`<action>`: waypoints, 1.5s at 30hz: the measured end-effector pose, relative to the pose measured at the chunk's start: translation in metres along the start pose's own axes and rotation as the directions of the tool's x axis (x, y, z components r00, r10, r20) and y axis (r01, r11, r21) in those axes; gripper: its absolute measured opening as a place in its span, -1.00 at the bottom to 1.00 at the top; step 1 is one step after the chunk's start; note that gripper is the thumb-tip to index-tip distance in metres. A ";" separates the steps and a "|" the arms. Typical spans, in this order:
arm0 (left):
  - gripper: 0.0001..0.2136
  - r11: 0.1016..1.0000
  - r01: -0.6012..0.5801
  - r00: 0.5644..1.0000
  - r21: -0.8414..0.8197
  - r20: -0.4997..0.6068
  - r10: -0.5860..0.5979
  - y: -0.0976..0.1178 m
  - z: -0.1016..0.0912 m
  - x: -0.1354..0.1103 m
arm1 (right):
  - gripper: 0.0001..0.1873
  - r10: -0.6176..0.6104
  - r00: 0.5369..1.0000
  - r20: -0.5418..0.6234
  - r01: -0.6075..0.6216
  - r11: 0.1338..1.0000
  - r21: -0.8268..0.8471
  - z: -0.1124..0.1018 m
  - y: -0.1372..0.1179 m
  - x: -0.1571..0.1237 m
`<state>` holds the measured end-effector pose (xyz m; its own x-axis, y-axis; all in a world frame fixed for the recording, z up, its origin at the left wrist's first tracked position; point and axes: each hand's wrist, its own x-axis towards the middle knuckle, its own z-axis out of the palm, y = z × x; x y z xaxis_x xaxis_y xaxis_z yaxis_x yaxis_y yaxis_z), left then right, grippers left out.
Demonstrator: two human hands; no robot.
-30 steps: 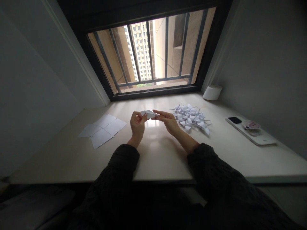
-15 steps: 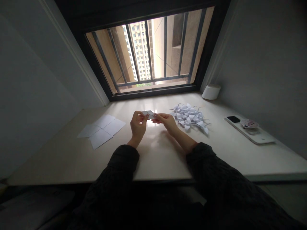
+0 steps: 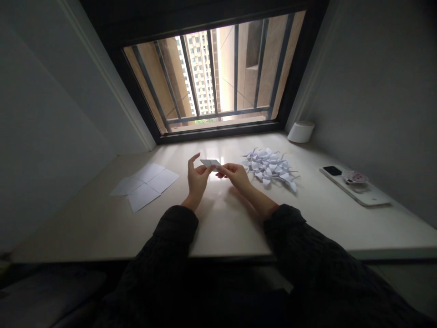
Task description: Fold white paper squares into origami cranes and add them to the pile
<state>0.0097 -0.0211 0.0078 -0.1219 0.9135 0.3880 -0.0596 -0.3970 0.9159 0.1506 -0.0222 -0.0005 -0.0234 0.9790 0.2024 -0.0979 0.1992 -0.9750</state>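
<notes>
Between my hands, above the middle of the white tabletop (image 3: 218,228), is a small folded piece of white paper (image 3: 210,162). My right hand (image 3: 236,175) pinches its right end between thumb and fingers. At the lower left edge, the thumb of my left hand (image 3: 197,181) presses on the paper, while the left index finger is raised and apart from it. Fingers on the far side of the paper are partly hidden. To the right of my right hand lies a heap of folded paper cranes (image 3: 269,166), with thin pointed ends sticking out.
Several flat white paper squares (image 3: 146,182) lie at the left. On the right is a white phone (image 3: 370,197) with a round grip (image 3: 355,177) on its back. A white cylindrical object (image 3: 301,131) stands in the back right corner, near the barred window (image 3: 218,73).
My left index finger has lifted off the paper and points up. The folded paper has tilted and now shows a slanted, pointed outline. My right hand keeps its pinch.
</notes>
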 end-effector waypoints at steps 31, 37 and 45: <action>-0.67 0.994 0.104 0.990 -0.033 -0.093 -0.107 -0.008 -0.002 0.005 | -0.66 -0.085 0.996 -0.011 0.083 0.993 -0.086 0.009 0.010 -0.002; -0.60 0.988 0.137 0.985 -0.069 -0.098 -0.144 -0.008 -0.005 0.008 | -0.64 -0.105 0.994 -0.044 0.106 0.994 0.027 0.014 0.013 0.000; -0.21 0.998 0.064 0.995 0.016 -0.082 -0.062 -0.008 -0.008 0.007 | -0.73 -0.381 0.914 -0.137 0.313 0.880 -0.356 -0.001 0.002 -0.002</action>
<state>0.0017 -0.0120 0.0024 -0.1991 0.9261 0.3205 -0.0516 -0.3365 0.9403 0.1518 -0.0242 -0.0025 0.1522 0.8251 0.5441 0.2609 0.4974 -0.8274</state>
